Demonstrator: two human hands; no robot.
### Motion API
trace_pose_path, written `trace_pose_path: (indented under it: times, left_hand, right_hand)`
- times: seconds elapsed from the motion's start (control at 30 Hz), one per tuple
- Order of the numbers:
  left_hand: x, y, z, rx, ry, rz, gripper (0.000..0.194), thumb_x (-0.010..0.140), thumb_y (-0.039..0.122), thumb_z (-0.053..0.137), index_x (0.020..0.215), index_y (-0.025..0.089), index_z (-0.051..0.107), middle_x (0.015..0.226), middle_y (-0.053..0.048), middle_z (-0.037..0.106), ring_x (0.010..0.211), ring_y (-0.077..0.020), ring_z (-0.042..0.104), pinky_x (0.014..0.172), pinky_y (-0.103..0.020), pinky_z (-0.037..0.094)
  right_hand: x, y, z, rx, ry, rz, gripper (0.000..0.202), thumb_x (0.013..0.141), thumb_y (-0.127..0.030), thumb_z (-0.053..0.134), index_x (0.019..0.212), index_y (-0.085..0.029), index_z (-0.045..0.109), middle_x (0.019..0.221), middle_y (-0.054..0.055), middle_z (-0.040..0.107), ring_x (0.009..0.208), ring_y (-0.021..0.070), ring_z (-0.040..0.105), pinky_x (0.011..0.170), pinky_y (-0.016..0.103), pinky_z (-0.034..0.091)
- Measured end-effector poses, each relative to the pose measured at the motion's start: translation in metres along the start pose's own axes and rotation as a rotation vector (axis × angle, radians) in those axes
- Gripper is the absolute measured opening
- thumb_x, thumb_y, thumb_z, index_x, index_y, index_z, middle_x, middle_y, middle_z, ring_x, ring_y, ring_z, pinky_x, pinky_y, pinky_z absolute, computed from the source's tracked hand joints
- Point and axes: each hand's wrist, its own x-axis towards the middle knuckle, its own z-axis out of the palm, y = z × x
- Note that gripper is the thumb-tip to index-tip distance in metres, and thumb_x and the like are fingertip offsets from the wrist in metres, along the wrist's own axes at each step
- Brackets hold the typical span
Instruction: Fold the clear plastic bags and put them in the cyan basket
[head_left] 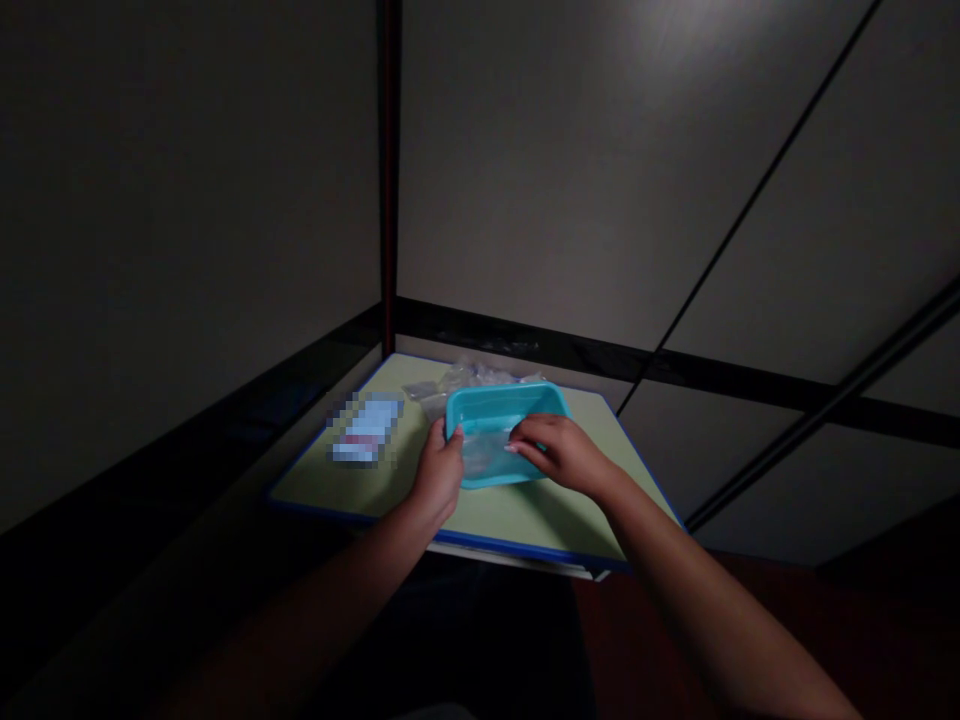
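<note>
A turquoise plastic basket (499, 402) is tilted toward me above the small table. My left hand (441, 470) grips its left wall, with the thumb over the rim. Inside the basket lies something clear and thin, like a plastic bag (484, 455). My right hand (559, 452) reaches in over the right side, its fingertips pinched together near the clear plastic; what they hold is too small to make out.
A pale green table (390, 487) with a blue edge stands in the corner of grey panelled walls. Crumpled clear plastic (469, 376) lies at its back, behind the basket. A blurred-out, bright flat object (367, 428) lies at the left.
</note>
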Motion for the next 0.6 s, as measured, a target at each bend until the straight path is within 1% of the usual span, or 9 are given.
trace_pose_path:
  times: [0.1,0.2,0.3,0.43,0.53,0.6]
  left_hand:
    - [0.0,-0.001,0.0,0.0,-0.003,0.003,0.03,0.075,0.034,0.059,0.1,0.018,0.055,0.085,-0.002,0.062,0.076,-0.0159,0.059,0.071,-0.027,0.045]
    - [0.0,-0.001,0.0,0.005,-0.006,-0.004,0.031,0.076,0.032,0.058,0.103,0.018,0.055,0.088,-0.003,0.063,0.078,-0.0166,0.06,0.071,-0.028,0.046]
    - [-0.001,0.0,0.001,0.004,-0.012,0.0,0.029,0.077,0.031,0.058,0.103,0.018,0.056,0.089,-0.003,0.064,0.081,-0.0175,0.06,0.074,-0.029,0.046]
    - [0.0,-0.001,0.002,0.013,-0.004,0.006,0.026,0.077,0.029,0.057,0.101,0.018,0.057,0.089,-0.003,0.064,0.082,-0.0175,0.06,0.077,-0.03,0.046]
    - [0.002,-0.003,0.002,0.022,0.003,0.001,0.029,0.077,0.03,0.057,0.104,0.018,0.055,0.088,-0.003,0.063,0.08,-0.0175,0.059,0.075,-0.03,0.046]
    - [0.002,-0.004,0.002,0.027,0.0,-0.003,0.032,0.077,0.032,0.057,0.105,0.018,0.055,0.089,-0.003,0.063,0.08,-0.0174,0.059,0.074,-0.03,0.046]
  right_hand:
    - [-0.002,0.006,0.001,0.045,0.063,0.05,0.024,0.092,-0.034,0.045,0.085,-0.018,0.061,0.079,0.006,0.063,0.076,0.0162,0.056,0.07,0.025,0.039]
    - [0.0,0.02,0.005,0.008,0.108,0.143,0.02,0.09,-0.031,0.048,0.083,-0.017,0.061,0.079,0.005,0.062,0.075,0.0158,0.055,0.069,0.025,0.039]
    - [0.006,0.029,0.008,-0.086,0.069,0.277,0.018,0.087,-0.03,0.054,0.082,-0.016,0.064,0.081,0.006,0.062,0.075,0.0157,0.055,0.068,0.024,0.037]
    - [0.015,0.026,0.008,-0.168,-0.006,0.442,0.018,0.085,-0.032,0.057,0.083,-0.018,0.067,0.076,0.004,0.064,0.068,0.0146,0.054,0.06,0.023,0.033]
    - [0.021,0.024,0.008,-0.12,0.013,0.473,0.019,0.083,-0.034,0.058,0.08,-0.018,0.067,0.068,0.001,0.062,0.061,0.0127,0.051,0.055,0.022,0.029]
    - [0.025,0.025,0.01,-0.008,0.072,0.468,0.021,0.083,-0.034,0.058,0.075,-0.016,0.066,0.063,0.0,0.059,0.058,0.0114,0.049,0.054,0.021,0.029]
